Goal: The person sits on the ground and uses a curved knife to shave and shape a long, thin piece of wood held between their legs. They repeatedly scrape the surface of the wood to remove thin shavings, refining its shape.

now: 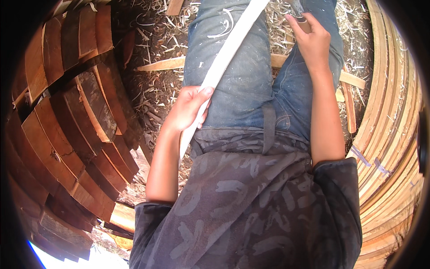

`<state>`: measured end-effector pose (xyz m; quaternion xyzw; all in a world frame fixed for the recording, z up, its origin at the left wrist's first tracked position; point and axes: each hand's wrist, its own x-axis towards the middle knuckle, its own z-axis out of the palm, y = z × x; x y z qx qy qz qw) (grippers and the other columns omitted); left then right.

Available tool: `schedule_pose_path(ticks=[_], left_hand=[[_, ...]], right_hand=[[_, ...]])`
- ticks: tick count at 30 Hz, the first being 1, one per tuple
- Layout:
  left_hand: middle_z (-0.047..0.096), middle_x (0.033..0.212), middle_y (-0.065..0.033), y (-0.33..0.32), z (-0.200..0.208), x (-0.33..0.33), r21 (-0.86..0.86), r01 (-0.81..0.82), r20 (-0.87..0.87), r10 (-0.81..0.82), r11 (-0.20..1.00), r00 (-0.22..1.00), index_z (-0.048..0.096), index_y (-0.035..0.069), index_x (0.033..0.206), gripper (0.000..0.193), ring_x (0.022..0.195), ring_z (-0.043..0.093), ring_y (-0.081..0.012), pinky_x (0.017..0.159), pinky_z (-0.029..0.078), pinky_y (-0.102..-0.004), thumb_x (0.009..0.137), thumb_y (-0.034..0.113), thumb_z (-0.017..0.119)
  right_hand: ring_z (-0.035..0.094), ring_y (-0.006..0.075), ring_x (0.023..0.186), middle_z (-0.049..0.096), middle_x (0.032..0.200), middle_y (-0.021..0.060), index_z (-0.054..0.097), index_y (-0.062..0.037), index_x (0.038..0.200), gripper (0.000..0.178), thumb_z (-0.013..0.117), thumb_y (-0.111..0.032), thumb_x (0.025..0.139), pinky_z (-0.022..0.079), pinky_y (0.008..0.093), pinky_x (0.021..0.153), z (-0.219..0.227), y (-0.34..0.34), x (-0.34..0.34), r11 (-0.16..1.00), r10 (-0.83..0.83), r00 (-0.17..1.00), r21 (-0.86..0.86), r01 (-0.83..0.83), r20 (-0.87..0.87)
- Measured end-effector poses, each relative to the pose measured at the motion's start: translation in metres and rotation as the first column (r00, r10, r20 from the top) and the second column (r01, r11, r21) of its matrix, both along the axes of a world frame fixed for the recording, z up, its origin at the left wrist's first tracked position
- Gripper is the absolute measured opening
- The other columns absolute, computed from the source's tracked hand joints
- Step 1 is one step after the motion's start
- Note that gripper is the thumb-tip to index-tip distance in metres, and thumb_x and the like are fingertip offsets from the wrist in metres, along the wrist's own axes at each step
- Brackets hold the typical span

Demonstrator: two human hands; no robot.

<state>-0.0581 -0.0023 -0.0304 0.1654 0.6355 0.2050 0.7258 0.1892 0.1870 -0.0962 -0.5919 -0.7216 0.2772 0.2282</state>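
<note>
Strip: the pale strip [226, 56] slants over our left thigh, its near end beside our waist, its far end cut off by the top edge.
Left hand: our left hand [190, 105] is wrapped around the strip, thumb on top.
Right hand: our right hand [311, 40] is curled near a grey thing [296, 6]; we cannot tell whether it grips it.
Done: the face we see looks pale and even, so we judge it largely shaved.
Left: we cannot judge the underside or far end.
Jeans: curls [231, 21] lie on our jeans [233, 98].
Ground: shavings [156, 31] are strewn around.
Sides: dark boards [49, 134] at left, pale lengths [389, 112] at right.
</note>
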Motion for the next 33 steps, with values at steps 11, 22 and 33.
schedule_pose_path(ticks=[11, 22, 33], left_hand=[[0.045, 0.046, -0.0004, 0.002, 0.004, 0.004, -0.016, -0.058, -0.015, 0.057, 0.998, 0.998, 0.050, 0.006, 0.066, 0.040, 0.034, 0.045, -0.0094, 0.033, 0.037, -0.0234, 0.090, 0.036, 0.058], [0.054, 0.051, -0.0020, -0.001, 0.014, 0.030, 0.085, 0.051, -0.419, -0.011, 0.995, 0.908, 0.065, -0.001, 0.080, 0.028, 0.039, 0.049, -0.0064, 0.037, 0.038, -0.0231, 0.086, 0.026, 0.066], [0.062, 0.062, -0.0179, -0.002, 0.011, 0.032, 0.098, 0.217, -0.607, -0.115, 0.971, 0.786, 0.067, -0.003, 0.082, 0.033, 0.058, 0.064, -0.0207, 0.055, 0.047, -0.0322, 0.079, 0.030, 0.071]], right_hand=[[0.039, 0.0030, 0.036, 0.047, 0.052, -0.0045, 0.058, 0.0012, 0.098, 0.037, 0.066, -0.033, 0.085, 0.035, 0.0194, 0.034, 0.029, -0.016, 0.003, 0.497, 0.041, 0.868, -0.743, -0.448, -0.496], [0.050, 0.0109, 0.048, 0.054, 0.060, 0.0055, 0.061, 0.0019, 0.086, 0.041, 0.063, -0.039, 0.087, 0.044, 0.0299, 0.046, 0.019, -0.033, 0.015, 0.818, 0.130, 0.957, -0.518, -0.252, -0.259], [0.063, 0.0331, 0.059, 0.062, 0.061, 0.0163, 0.067, -0.0040, 0.081, 0.027, 0.067, -0.031, 0.078, 0.051, 0.0407, 0.056, 0.026, -0.053, -0.018, 0.945, 0.291, 0.929, -0.218, -0.242, 0.229]])
